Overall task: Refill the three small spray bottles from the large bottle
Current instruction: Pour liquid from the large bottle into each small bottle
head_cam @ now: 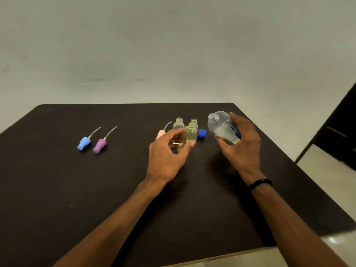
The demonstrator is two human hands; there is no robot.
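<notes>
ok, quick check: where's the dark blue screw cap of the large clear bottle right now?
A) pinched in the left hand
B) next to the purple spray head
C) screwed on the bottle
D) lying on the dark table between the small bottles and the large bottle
D: the dark blue screw cap lies on the dark table, right of the small clear bottles, while the right hand holds the large clear bottle tilted, its neck open.

small open bottles: 3 (178, 124) (193, 130) (181, 145) | large bottle: 1 (221, 128) | spray heads: 3 (84, 143) (100, 145) (160, 134) | blue cap: 1 (201, 133) | hands: 2 (167, 151) (242, 149)
</notes>
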